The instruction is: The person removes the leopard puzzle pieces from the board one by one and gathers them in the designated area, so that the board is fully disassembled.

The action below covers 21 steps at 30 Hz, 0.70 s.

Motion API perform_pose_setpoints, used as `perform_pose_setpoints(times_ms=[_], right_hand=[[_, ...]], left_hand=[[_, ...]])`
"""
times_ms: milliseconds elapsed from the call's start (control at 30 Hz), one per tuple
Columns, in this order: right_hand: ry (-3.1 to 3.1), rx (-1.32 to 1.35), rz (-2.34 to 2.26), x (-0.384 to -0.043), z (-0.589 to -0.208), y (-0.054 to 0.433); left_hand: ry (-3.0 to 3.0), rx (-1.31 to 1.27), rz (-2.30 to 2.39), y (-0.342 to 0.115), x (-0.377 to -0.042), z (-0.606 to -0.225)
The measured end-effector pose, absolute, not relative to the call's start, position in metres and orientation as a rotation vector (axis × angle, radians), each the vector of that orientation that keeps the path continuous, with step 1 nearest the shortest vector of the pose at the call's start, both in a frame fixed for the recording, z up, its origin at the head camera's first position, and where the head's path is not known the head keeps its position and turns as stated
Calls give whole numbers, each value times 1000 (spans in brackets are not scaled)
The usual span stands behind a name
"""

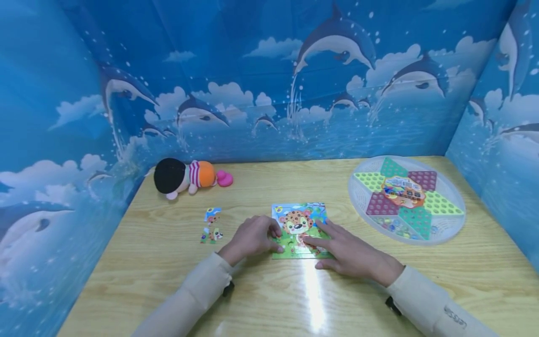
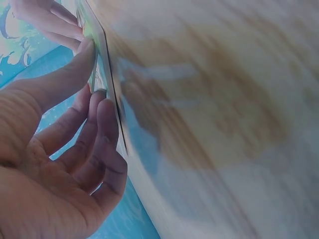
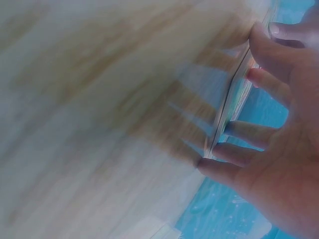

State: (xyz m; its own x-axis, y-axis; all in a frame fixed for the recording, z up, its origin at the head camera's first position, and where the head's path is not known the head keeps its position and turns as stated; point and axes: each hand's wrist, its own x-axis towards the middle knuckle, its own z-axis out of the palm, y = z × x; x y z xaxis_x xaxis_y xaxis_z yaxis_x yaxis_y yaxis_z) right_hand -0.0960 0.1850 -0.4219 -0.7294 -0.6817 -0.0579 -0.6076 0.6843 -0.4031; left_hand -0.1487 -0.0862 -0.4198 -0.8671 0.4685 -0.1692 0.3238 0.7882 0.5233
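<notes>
A jigsaw puzzle point(image 1: 297, 220) with a cartoon leopard on grass lies flat on the table in the head view. At its left edge, my left hand point(image 1: 258, 236) pinches a thin puzzle piece point(image 2: 94, 74) between thumb and fingertips, seen nearly edge-on in the left wrist view; its picture is mostly hidden. My right hand point(image 1: 351, 250) rests with spread fingers on the puzzle's right side. In the right wrist view its fingertips point(image 3: 219, 149) touch the puzzle's edge and surface. Loose puzzle pieces point(image 1: 212, 235) lie on the table to the left of my left hand.
A soft doll point(image 1: 202, 174) with black hair lies at the back left. At the right stands a round Chinese checkers board point(image 1: 406, 229) with marbles under its clear cover. Dolphin-printed blue cloth point(image 1: 252, 135) walls the wooden table point(image 1: 168, 276) at the back and sides.
</notes>
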Motion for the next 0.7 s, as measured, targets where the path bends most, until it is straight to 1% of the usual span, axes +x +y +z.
perform_pose_setpoints(times_ms=[700], right_hand=[[2710, -1058, -532, -97, -425, 185]], left_hand=[[2611, 499, 1011, -102, -141, -413]])
